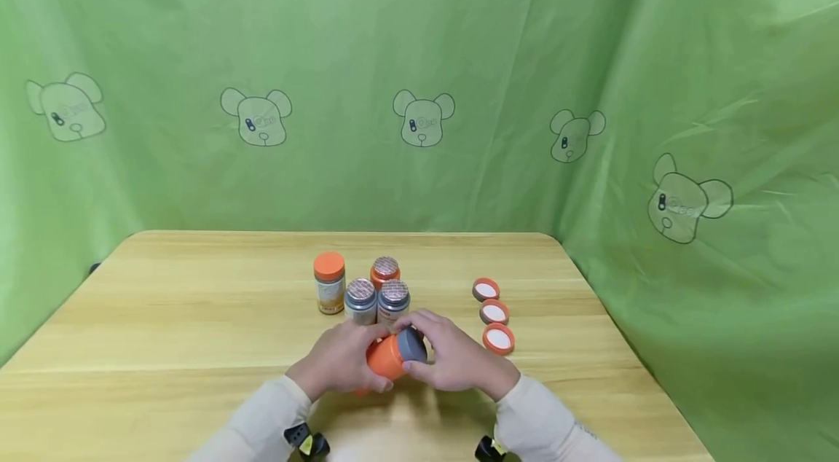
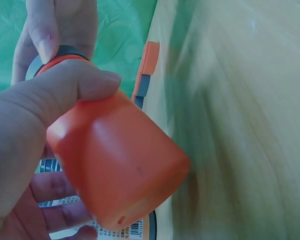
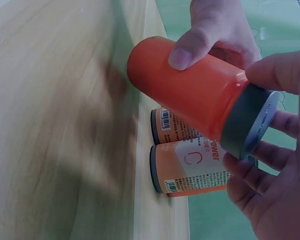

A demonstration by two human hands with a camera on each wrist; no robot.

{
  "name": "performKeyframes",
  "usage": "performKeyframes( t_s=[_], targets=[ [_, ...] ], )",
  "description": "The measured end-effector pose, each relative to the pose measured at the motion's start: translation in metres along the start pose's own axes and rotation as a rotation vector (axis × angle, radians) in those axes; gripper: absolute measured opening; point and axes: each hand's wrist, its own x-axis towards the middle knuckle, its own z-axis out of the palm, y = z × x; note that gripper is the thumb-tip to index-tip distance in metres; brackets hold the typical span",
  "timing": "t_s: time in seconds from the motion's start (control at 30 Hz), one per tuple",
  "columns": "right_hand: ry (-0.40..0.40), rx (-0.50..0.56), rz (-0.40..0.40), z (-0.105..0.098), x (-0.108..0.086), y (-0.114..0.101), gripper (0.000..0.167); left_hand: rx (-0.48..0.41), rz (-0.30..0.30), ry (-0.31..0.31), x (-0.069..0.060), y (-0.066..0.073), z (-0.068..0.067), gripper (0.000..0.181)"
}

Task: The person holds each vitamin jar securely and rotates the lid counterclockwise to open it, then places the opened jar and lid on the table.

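Orange bottle (image 1: pixel 385 359) tilts, clamped in the left grip (image 1: pixel 344 358); right grip (image 1: pixel 455 354) clasps its grey cap (image 1: pixel 411 345); foil-topped jars (image 1: pixel 393 298) stand behind the bottle.

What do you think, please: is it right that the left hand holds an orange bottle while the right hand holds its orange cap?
Not quite: the cap is dark grey, as the right wrist view shows. The left hand holds the bottle, and the right hand its cap.
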Motion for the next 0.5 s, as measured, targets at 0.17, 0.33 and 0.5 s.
performKeyframes(
  t_s=[0.17,0.33,0.5],
  targets=[
    [-0.003,-0.015,0.046,-0.0004,0.0012,0.0004,0.043,-0.004,0.003,0.0,0.0019,0.0011,-0.0017,0.058],
    [-0.022,0.029,0.081,0.0001,0.0024,0.0007,0.037,-0.007,0.011,0.007,0.0031,0.0007,-0.0008,0.058],
    [-0.006,0.007,0.043,-0.0001,0.0015,0.0012,0.036,-0.011,0.016,0.008,0.0031,0.0008,-0.0008,0.057]
  ],
)
